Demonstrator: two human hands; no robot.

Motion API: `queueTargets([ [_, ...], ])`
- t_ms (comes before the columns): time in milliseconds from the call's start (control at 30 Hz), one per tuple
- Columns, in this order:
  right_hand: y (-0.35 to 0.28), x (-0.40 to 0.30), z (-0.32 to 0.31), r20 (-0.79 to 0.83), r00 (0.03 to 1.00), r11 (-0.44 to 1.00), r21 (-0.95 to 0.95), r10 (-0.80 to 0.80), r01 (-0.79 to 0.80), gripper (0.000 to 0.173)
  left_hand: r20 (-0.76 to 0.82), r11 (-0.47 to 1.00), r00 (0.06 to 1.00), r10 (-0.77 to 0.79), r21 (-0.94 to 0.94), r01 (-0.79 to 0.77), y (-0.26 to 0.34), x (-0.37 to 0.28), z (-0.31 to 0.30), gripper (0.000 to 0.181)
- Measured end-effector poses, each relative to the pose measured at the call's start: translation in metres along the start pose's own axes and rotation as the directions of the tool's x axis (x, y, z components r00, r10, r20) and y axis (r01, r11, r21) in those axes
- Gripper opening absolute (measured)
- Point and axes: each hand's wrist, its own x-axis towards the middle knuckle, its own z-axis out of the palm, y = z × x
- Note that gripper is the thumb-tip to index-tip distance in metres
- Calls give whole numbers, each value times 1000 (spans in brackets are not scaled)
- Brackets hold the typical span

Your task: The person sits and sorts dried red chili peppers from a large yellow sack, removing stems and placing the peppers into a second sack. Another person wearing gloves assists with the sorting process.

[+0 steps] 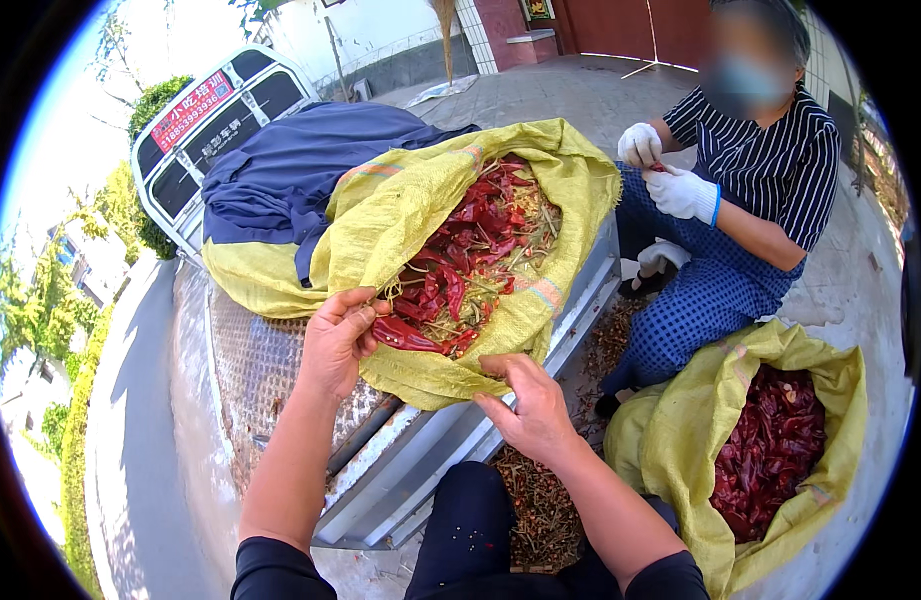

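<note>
A yellow woven sack [430,187] lies on its side on a truck bed, its mouth open on dried red chili peppers [468,251], stems and seeds. My left hand [344,330] is at the left edge of the mouth, thumb and fingers pinched together near some loose threads; whether a small pepper piece is between them is hard to tell. At the sack's lower rim is my right hand [531,401], its thumb and forefinger apart, with nothing visible between them. A large red pepper [404,335] lies in the sack mouth between my hands.
A co-worker [760,165] in white gloves sits at the right, holding a small red pepper piece. A second yellow sack [670,427] full of red peppers stands below them. Stems and scraps [539,510] cover the ground beside the metal truck bed edge [400,480]. Dark blue cloth [280,172] lies behind.
</note>
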Motion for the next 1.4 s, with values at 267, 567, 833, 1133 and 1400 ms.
queueTargets([
  [267,-46,80,56,274,955,950,-311,115,-25,30,92,991,993,-78,-103,87,1,-12,15,31],
  [567,-40,78,72,211,966,901,-432,151,-47,18,-100,975,994,-45,-219,23,6,44,-14,17],
  [833,-16,61,81,252,961,868,-444,-118,223,21,139,304,721,679,840,-449,-15,65,-39,29],
  [1133,1,51,96,244,949,910,-314,-198,271,29,-82,962,977,199,207,-178,-3,156,-64,22],
  [1400,10,39,93,145,963,937,-236,-229,258,38,-252,327,856,451,939,104,-64,162,-140,36],
])
